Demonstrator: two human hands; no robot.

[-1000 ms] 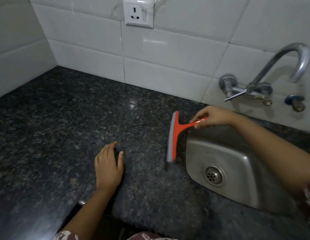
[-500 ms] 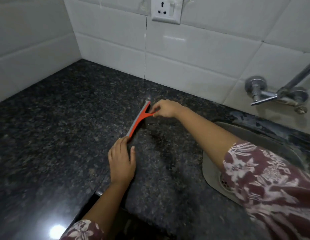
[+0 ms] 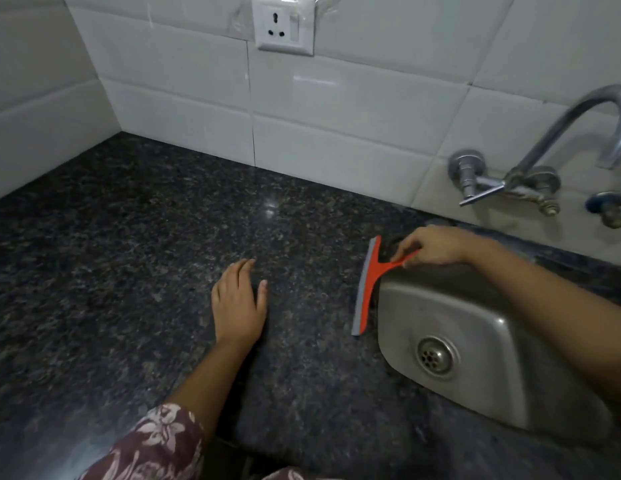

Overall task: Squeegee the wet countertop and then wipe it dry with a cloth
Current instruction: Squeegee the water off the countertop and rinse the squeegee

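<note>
**Squeegee held at the sink's edge**

A dark speckled stone table (image 3: 111,271) fills the view, backed by white tiles with one socket (image 3: 284,26). At centre-left, the left hand (image 3: 238,303) lies flat on the table, palm down, fingers spread a little, holding nothing. To its right, one orange squeegee (image 3: 366,289) stands with its grey blade on the table, just beside the left rim of the sink (image 3: 482,368). The right hand (image 3: 435,247) pinches the short handle between thumb and fingers, closed around it. One tap (image 3: 558,140) juts from the wall above the sink.

The squeegee looks light, with stiff plastic and a soft rubber edge; the handle is the natural place to grip, though it may be slippery when wet. Count: two hands, one squeegee, one sink. No cloth is in view.
</note>
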